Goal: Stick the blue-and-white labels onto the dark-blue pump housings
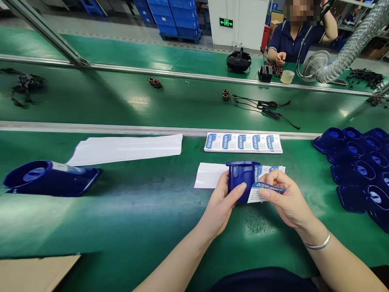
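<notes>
My left hand (pixel 221 202) is closed around a dark blue plastic housing (pixel 240 178), its thumb lying across the front. Between the thumb and fingers of my right hand (pixel 287 198) is a blue and white printed label (pixel 258 192), bent, with its left part against the housing's right side. Behind the housing lies a partly peeled label sheet (pixel 209 175), white at the left and with printed labels at the right. A stack of label sheets (pixel 243 143) sits just beyond it. The inner side of the housing is hidden from me.
Several blue housings (pixel 361 168) stand grouped at the right. Another housing (pixel 51 178) with a label lies at the left, near white backing sheets (pixel 130 149). Beyond the ledge are a small motor with black cables (pixel 267 105). A co-worker (pixel 294 42) sits across the bench.
</notes>
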### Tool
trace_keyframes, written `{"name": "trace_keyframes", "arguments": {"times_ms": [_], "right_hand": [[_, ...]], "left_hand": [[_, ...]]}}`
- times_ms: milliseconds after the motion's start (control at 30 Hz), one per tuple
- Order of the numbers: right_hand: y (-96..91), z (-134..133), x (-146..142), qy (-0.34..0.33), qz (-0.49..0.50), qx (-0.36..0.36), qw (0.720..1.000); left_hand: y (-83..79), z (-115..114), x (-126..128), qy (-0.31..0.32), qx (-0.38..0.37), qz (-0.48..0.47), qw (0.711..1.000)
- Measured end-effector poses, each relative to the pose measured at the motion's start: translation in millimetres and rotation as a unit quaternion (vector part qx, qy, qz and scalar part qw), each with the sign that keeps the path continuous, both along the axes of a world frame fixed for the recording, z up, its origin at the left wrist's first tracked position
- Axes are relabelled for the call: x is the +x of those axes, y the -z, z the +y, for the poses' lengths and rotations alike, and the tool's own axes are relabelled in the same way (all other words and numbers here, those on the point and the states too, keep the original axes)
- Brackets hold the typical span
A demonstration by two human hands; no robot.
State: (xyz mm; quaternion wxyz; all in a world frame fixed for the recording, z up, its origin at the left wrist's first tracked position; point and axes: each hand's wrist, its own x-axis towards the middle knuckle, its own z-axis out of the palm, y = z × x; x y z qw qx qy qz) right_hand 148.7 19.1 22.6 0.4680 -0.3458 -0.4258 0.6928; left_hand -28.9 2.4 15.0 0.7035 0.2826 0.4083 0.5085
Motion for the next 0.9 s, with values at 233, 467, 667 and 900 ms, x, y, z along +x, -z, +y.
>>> {"name": "trace_keyframes", "arguments": {"times_ms": [233, 467, 667, 900], "right_hand": [[0.3, -0.2, 0.4, 0.000, 0.003, -0.021, 1.000], [0.0, -0.5, 1.8, 0.003, -0.003, -0.075, 0.997], [-3.4, 0.7, 1.3, -0.026, 0.022, -0.038, 0.999], [-1.9, -1.0, 1.3, -0.017, 0.003, -0.070, 0.997]], "left_hand": [[-0.6, 0.9, 0.0, -0.005, 0.022, 0.035, 0.999], [2.1, 0.6, -0.4, -0.004, 0.032, 0.037, 0.999], [2.0, 1.2, 0.4, -0.009, 0.033, 0.046, 0.998], [1.0, 0.4, 2.1, -0.008, 0.033, 0.045, 0.998]]}}
